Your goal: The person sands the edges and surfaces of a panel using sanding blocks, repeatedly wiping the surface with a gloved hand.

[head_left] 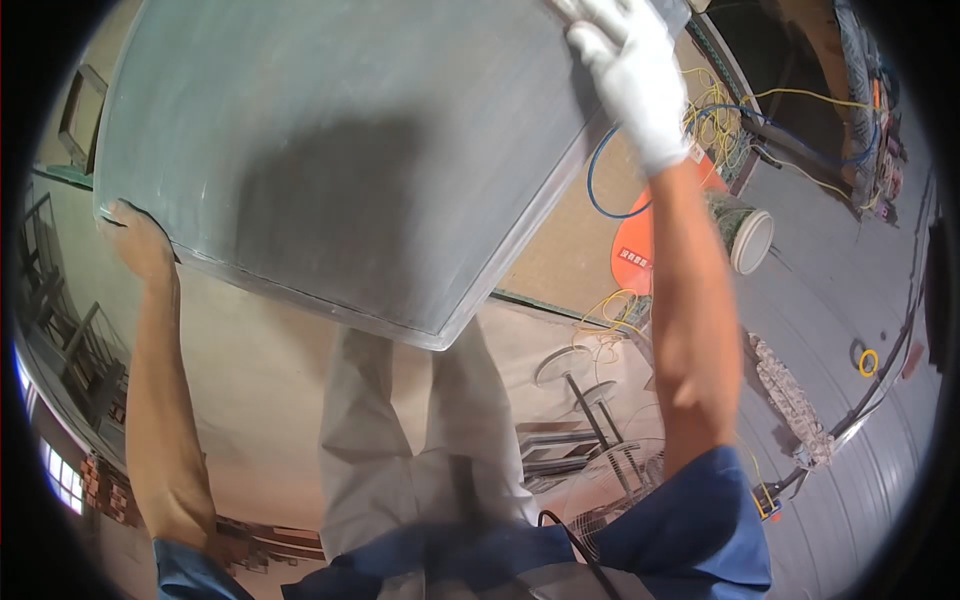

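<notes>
The large grey rectangular slab with a pale rim (pixel 480 90) is in front of me, its near corner overlapping my light-grey trousers (pixel 368 430). My left grip (pixel 143 243) grasps its left corner; my white-gloved right grip (pixel 635 90) lies along the right edge, closure not determinable. This wide spacing probably balances the slab. Clearance: thin yellow cables (pixel 712 118) and a looped blue hose (pixel 588 181) crowd the right edge; bare pale floor (pixel 255 420) adjoins the near edge.

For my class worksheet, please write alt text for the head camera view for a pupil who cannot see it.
A large grey panel dominates the upper view, with a person's left hand at its near left corner and a white-gloved right hand at its right edge. To its right are tangled yellow cable and an orange object.
</notes>
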`<action>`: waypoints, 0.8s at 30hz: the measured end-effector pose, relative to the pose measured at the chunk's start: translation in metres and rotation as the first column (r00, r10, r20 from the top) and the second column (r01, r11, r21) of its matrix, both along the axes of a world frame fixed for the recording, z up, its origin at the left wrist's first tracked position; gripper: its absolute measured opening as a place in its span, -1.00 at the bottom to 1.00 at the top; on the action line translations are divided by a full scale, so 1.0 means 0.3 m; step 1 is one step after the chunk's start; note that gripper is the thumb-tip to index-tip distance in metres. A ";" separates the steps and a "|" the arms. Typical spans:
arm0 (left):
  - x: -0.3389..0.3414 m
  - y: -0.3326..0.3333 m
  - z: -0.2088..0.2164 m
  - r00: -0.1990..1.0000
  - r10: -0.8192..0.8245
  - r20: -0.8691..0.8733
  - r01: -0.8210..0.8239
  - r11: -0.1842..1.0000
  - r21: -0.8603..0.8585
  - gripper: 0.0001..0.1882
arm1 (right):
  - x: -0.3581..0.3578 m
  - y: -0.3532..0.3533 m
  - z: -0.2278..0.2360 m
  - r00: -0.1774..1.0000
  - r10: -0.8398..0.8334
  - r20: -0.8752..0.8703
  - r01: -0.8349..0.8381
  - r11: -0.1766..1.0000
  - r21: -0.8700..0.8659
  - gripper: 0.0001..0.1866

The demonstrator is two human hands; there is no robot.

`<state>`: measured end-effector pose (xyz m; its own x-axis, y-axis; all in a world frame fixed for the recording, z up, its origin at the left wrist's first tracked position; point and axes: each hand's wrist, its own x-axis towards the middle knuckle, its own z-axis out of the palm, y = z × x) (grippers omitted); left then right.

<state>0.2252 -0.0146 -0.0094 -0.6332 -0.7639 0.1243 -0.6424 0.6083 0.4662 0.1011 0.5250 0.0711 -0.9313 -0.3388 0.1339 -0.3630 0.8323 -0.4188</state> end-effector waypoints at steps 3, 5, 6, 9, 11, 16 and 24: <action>0.024 -0.088 -0.038 0.995 -0.048 0.091 0.062 0.986 -0.156 -0.25 | -0.060 -0.007 -0.025 0.996 -0.081 0.047 0.082 0.996 -0.025 -0.52; 0.041 -0.092 -0.028 0.969 -0.101 0.226 0.183 0.905 -0.383 -0.30 | 0.143 -0.112 -0.078 0.982 0.020 -0.187 -0.026 0.999 -0.031 -0.39; 0.039 -0.051 -0.010 0.945 -0.162 0.283 0.269 0.879 -0.393 -0.31 | 0.265 -0.194 -0.021 0.994 0.087 -0.066 -0.092 0.992 -0.084 -0.36; -0.112 0.287 -0.027 0.864 -0.443 0.242 0.502 0.800 -0.330 -0.34 | 0.498 -0.243 -0.020 0.930 0.271 0.248 -0.255 0.962 -0.094 -0.36; -0.224 0.551 -0.014 0.840 -0.485 0.243 0.537 0.808 -0.241 -0.32 | 0.280 -0.080 -0.042 0.953 0.208 0.222 -0.193 0.977 -0.087 -0.37; -0.530 0.981 -0.023 0.942 -0.201 0.268 0.262 0.941 -0.216 -0.17 | -0.235 0.206 -0.089 0.984 0.026 -0.179 -0.037 0.998 -0.058 -0.49; -0.593 1.126 0.006 0.966 -0.062 0.252 0.118 0.970 -0.211 -0.24 | 0.144 0.043 -0.052 0.951 0.280 0.134 -0.265 0.957 -0.119 -0.53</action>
